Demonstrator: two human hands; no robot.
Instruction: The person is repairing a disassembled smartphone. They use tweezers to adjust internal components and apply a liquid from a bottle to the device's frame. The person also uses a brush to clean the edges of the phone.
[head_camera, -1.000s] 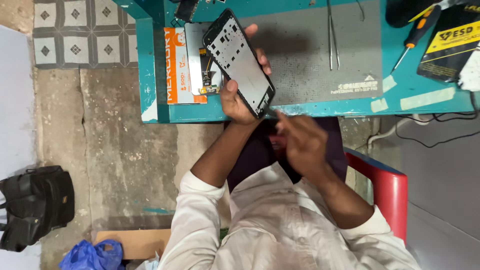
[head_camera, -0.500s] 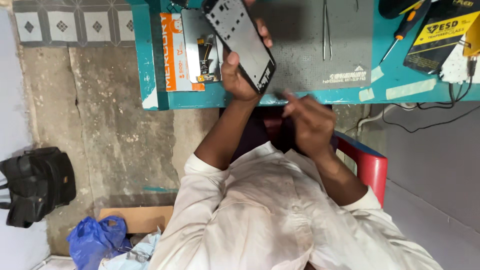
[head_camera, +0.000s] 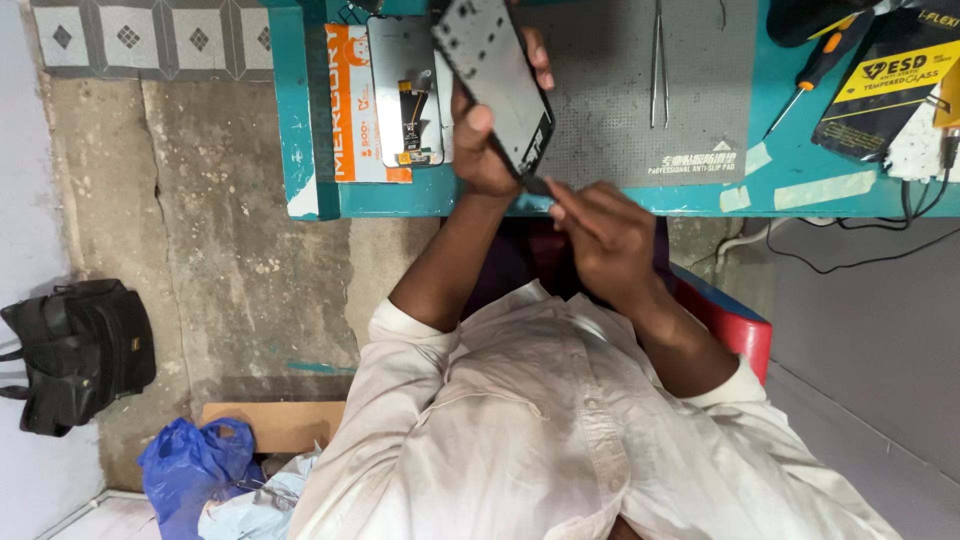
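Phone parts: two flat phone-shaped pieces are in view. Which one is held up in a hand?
The dark phone frame, gripped in the left hand. The other, a grey panel, lies flat on the teal table.

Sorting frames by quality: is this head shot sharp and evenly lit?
Head view: mostly sharp, soft even light; faint shadow under the phone on the grey mat; the left hand and right hand crisp; edges bend slightly; no strong glare.

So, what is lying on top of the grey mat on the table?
On the grey mat lie metal tweezers. The left hand holds a phone frame above it, so the mat part beneath them is hidden.
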